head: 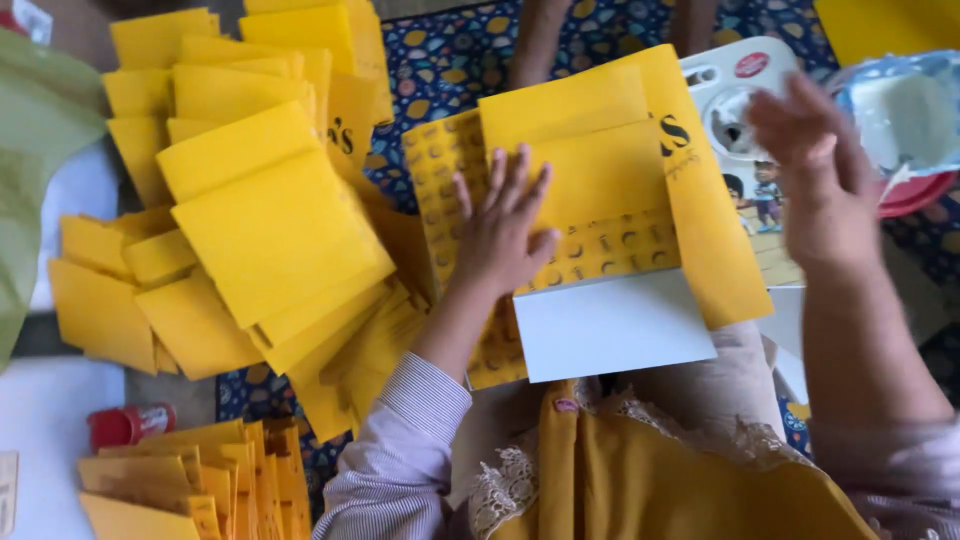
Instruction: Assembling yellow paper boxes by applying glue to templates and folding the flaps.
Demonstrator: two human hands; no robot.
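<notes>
Pressing flat, the left hand (500, 235) lay open-fingered on the yellow envelope (600, 190); keeping the palm firm would have helped the fold crease cleanly. The right hand (815, 190), blurred, hovered open and empty beside it.

Left hand (503, 235) flat on yellow envelope (600, 170), right hand (815, 185) blurred, raised beside it

Two hands show: the left hand (503, 232) and the right hand (815, 185). Yellow folded paper envelopes lie in two heaps, too many to count: a big heap (250, 210) at nine o'clock and a smaller stack (185, 480) at seven o'clock. There is one red small container (130, 424), one white sheet (610, 325) and one picture box (745, 150).
</notes>
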